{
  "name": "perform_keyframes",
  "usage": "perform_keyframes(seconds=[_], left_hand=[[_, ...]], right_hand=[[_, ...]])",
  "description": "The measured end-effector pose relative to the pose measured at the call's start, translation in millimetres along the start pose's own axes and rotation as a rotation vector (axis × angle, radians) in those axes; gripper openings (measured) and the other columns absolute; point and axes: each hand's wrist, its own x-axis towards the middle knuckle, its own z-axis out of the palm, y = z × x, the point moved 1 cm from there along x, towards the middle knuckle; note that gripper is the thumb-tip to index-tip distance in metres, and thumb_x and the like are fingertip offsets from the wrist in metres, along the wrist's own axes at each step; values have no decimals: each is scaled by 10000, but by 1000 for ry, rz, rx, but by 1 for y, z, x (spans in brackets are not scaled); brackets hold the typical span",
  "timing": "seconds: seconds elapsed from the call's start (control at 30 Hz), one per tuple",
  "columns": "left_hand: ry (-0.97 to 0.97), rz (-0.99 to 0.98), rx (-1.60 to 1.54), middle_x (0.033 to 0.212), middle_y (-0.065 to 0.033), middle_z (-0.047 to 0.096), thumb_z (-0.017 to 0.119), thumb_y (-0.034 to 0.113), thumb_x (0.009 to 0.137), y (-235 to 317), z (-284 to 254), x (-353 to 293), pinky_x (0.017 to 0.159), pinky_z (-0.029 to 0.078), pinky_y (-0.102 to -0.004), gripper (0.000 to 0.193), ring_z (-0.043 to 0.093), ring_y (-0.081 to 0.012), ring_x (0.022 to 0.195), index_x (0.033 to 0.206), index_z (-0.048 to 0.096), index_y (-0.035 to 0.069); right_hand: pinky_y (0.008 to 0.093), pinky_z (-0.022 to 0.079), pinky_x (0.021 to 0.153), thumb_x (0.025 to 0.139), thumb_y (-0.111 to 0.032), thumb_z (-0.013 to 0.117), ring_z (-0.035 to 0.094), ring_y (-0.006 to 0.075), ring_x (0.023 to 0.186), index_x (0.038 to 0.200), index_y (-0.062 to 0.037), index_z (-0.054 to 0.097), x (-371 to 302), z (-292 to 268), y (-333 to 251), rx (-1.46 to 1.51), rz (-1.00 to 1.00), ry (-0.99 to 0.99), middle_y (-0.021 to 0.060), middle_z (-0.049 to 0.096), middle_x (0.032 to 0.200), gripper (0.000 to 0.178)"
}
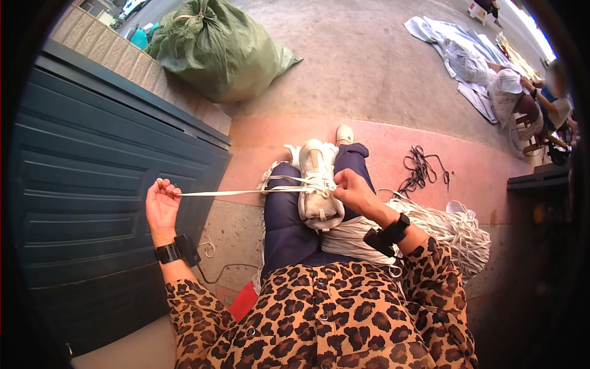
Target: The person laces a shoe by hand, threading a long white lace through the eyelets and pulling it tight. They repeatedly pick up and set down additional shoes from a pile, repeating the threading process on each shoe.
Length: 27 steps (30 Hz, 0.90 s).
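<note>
Beige shoe (319, 203), white lace (230, 193), leopard-print shirt (295, 320)

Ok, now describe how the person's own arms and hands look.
The left hand and right hand are ungloved. Leopard-print sleeves, tan with dark spots, stop short of the wrists. Each wrist wears a black strap with a boxy black unit; a thin dark cable seems to trail from the left one.
</note>
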Motion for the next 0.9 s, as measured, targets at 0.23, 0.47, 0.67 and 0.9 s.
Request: perform_keyframes(seconds=[0.23, 0.47, 0.67, 0.9], left_hand=[[-17, -26, 2, 794, -52, 541, 485, 123, 877, -8, 5, 8, 644, 434, -293, 90, 488, -140, 663, 840, 514, 46], [53, 14, 41, 798, -50, 547, 480, 149, 894, -5, -1, 5, 641, 439, -293, 122, 505, -146, 675, 832, 514, 49], [11, -34, -2, 733, -24, 493, 463, 162, 909, 1, -28, 5, 568, 389, -273, 139, 440, -126, 604, 837, 506, 51], [87, -53, 23, 701, -14, 461, 466, 165, 906, -6, -30, 10, 531, 353, -271, 141, 408, -121, 577, 818, 504, 61]], right_hand=[[449, 442, 631, 726, -47, 540, 568, 374, 707, 948, -29, 441, -6, 17, 5, -563, -738, 45, 161, 580, 751, 244], [471, 425, 589, 739, -47, 533, 541, 407, 647, 926, -22, 436, -8, 25, 9, -445, -563, 36, 208, 535, 656, 212], [413, 424, 573, 767, -22, 477, 538, 381, 639, 918, -22, 447, -45, -12, 14, -250, -241, -84, 188, 524, 660, 155], [404, 426, 598, 781, -44, 535, 534, 307, 649, 909, -37, 488, -39, -19, 35, -525, -480, 164, 129, 536, 742, 136]])
